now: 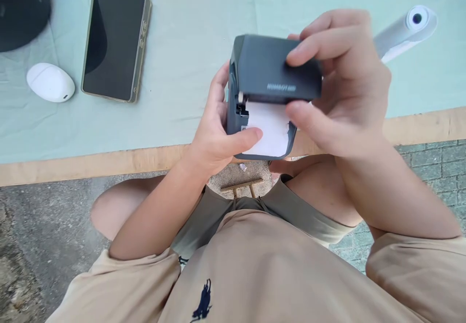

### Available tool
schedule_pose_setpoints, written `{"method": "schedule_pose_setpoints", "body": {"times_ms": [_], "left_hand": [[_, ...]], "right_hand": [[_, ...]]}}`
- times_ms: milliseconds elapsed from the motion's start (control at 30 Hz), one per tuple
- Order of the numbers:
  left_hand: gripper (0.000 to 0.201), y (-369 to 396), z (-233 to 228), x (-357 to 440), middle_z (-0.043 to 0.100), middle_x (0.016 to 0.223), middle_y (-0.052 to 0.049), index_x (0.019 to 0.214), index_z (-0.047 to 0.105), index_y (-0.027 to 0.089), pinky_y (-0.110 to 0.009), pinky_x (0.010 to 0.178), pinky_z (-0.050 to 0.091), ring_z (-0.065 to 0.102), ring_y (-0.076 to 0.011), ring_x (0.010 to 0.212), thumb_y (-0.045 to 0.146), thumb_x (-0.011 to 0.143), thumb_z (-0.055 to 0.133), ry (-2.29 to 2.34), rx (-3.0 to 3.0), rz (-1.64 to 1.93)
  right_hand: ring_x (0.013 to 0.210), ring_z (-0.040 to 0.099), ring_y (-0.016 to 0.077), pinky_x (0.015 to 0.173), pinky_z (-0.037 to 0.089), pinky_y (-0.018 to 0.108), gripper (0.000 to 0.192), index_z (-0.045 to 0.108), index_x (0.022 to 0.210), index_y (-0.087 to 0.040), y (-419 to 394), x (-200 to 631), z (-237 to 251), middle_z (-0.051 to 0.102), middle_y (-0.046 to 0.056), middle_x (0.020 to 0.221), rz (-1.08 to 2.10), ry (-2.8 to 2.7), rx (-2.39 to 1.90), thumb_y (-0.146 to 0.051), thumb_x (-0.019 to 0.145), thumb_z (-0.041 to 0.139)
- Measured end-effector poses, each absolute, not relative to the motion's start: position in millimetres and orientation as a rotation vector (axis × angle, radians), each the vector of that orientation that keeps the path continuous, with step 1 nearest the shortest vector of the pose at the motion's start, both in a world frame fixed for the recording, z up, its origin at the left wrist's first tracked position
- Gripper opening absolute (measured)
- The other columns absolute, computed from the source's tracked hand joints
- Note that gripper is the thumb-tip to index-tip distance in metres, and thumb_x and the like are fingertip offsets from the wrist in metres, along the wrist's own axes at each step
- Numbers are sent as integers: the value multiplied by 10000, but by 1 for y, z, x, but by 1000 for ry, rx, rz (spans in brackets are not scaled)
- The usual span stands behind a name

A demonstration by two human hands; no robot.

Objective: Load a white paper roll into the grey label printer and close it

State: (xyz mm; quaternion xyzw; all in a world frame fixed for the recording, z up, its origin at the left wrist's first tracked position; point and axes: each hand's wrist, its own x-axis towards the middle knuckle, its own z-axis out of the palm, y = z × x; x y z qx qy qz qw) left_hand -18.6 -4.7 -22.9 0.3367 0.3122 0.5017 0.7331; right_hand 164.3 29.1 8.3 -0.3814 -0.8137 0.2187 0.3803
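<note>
A dark grey portable label printer (233,128) is held up over the table's front edge, its cover (273,68) lifted partway from the body. White paper (269,126) lies across the opening below the cover. My left hand (222,136) wraps the printer's left side, with the thumb pressing on the paper. My right hand (345,75) grips the cover's right end, fingertips on top and thumb at its lower edge. What sits under the cover is hidden.
On the pale green cloth (189,22) lie a phone (114,41), a white oval case (51,82) and a dark round object (22,9) at the left. A white paper roll (400,34) is at the right. The table's wooden edge (91,167) runs before my knees.
</note>
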Motion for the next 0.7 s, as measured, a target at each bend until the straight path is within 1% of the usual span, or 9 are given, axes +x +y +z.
{"method": "schedule_pose_setpoints", "body": {"times_ms": [67, 133, 233, 333, 400, 500, 633, 700], "left_hand": [[815, -4, -23, -19, 655, 1117, -41, 1359, 323, 276, -307, 751, 582, 629, -289, 1150, 178, 679, 763, 668, 740, 1104], [807, -3, -25, -19, 640, 1157, -41, 1327, 348, 277, -313, 790, 581, 613, -290, 1171, 176, 656, 782, 663, 755, 1113], [735, -2, -30, -18, 606, 1220, -44, 1281, 393, 286, -338, 839, 576, 585, -301, 1206, 235, 666, 791, 594, 772, 1161], [596, -1, -33, -17, 601, 1222, -46, 1243, 439, 304, -374, 862, 572, 557, -312, 1239, 370, 738, 749, 492, 741, 1200], [489, -2, -31, -17, 633, 1162, -55, 1194, 494, 305, -392, 865, 567, 540, -326, 1255, 412, 772, 717, 521, 725, 1176], [397, -5, -27, -15, 671, 1049, -57, 1148, 542, 294, -416, 855, 560, 544, -347, 1250, 374, 791, 695, 606, 694, 1158], [322, -7, -22, -13, 669, 1002, -46, 1119, 550, 283, -397, 859, 567, 541, -311, 1262, 285, 817, 662, 591, 672, 1191], [322, -6, -20, -11, 668, 1000, -37, 1105, 556, 286, -393, 895, 559, 528, -296, 1281, 275, 807, 675, 568, 665, 1197]], "right_hand": [[1221, 456, 180, 1116, 428, 404, 297, 566, 1056, -232, 30, 166, 6, 473, 74, 1112, 640, -2098, -915, -394, 806, 567], [1230, 460, 167, 1092, 448, 370, 309, 556, 1098, -230, 29, 167, 6, 459, 68, 1177, 796, -2021, -900, -365, 821, 563], [1111, 531, 93, 946, 520, 261, 434, 441, 1263, -256, 24, 165, 7, 439, 21, 1272, 1119, -1868, -933, -351, 854, 553], [981, 544, 39, 826, 535, 190, 496, 364, 1285, -272, 20, 161, 9, 408, -6, 1286, 1312, -1834, -913, -393, 849, 564], [954, 539, 34, 758, 536, 166, 489, 353, 1257, -268, 18, 158, 11, 388, -4, 1292, 1342, -1825, -894, -392, 840, 574], [936, 539, 37, 691, 527, 150, 466, 360, 1229, -244, 17, 155, 13, 402, 13, 1278, 1358, -1812, -899, -341, 833, 585], [984, 550, 70, 667, 511, 165, 478, 366, 1225, -220, 17, 156, 14, 418, 41, 1302, 1346, -1812, -924, -321, 820, 600], [980, 560, 74, 684, 512, 179, 479, 364, 1230, -233, 18, 157, 14, 424, 41, 1320, 1337, -1823, -941, -343, 827, 597]]}}
